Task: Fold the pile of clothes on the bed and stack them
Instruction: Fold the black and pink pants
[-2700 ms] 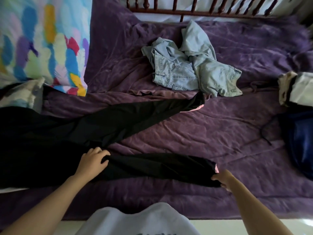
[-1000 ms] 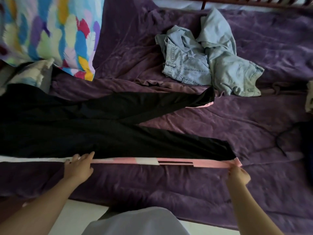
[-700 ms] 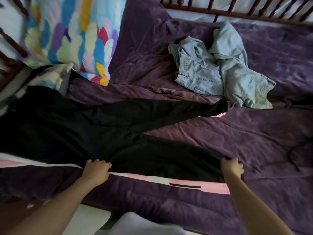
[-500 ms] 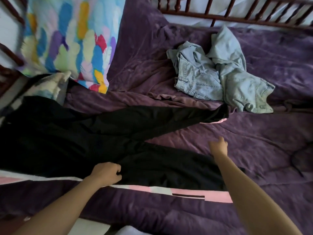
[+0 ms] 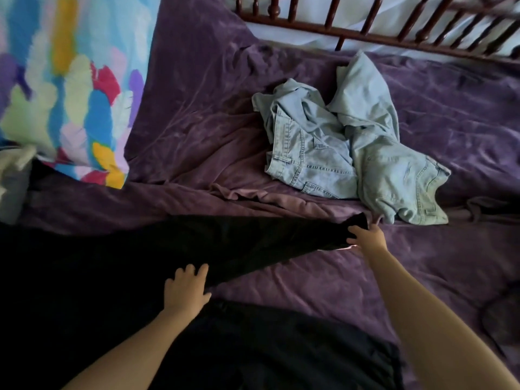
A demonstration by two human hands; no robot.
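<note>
Left hand [image 5: 185, 291]: lies flat and spread on the trousers [image 5: 140, 277] where the two legs fork; I read it as pressing, not gripping.
Right hand [image 5: 365, 238]: reaches out to the far leg's cuff, thumb and fingers curled round the hem, so it holds the trousers there.
Trousers: black, spread over the near left of the bed [image 5: 309, 291]; one leg runs under my arms, the other angles out toward the jeans [image 5: 337, 153].
Handling: I judge them light, limp and a little slick. They will sag and slide unless pinned, so I would take hold at the cuffs and waistband and keep the fork held down.
Jeans: crumpled heap further back, just beyond the cuff, not yet folded; stiffer and heavier, I expect.
Hidden: waistband is cut off at the left edge; the black cloth swallows seams and creases; a dark shape [image 5: 501, 319] at the right edge I cannot name.
Far: pillow [image 5: 70, 94] at left, rail [image 5: 365, 35] behind.
</note>
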